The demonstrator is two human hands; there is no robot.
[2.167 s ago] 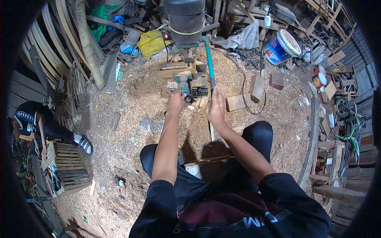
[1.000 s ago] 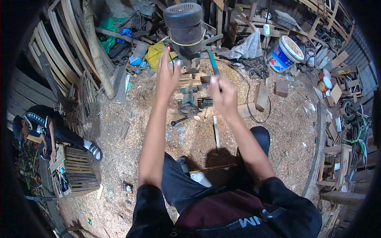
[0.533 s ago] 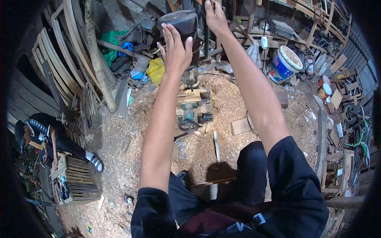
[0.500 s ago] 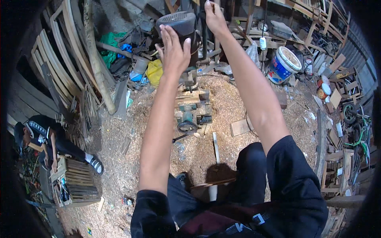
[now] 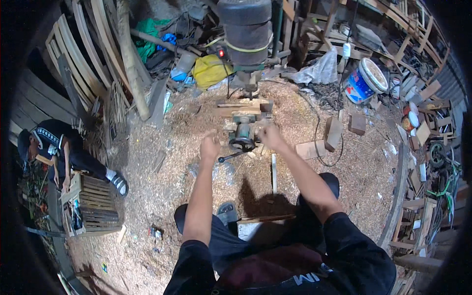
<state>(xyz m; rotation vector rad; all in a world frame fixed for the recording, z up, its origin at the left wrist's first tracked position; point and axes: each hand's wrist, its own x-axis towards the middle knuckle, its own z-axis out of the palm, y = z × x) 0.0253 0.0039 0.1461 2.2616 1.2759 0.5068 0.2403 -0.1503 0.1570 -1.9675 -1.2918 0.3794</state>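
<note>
In front of me stands a drill press with a dark rounded motor cover and a spindle pointing down. Below the spindle, pieces of wood lie across a greenish vise-like base with a round handwheel. A lever with a black knob sticks out to its left. My left hand is curled, apart from the machine on its left, with nothing seen in it. My right hand is just right of the base; motion smears its fingers, so contact is unclear.
Wood shavings cover the floor. A paint bucket and wood blocks sit to the right by a looped cable. Curved boards lean at left. Another person bends over a slatted crate.
Both hands have come down from the top of the machine to beside its lower base. The left has left the motor cover and curled. The view has tilted lower.
</note>
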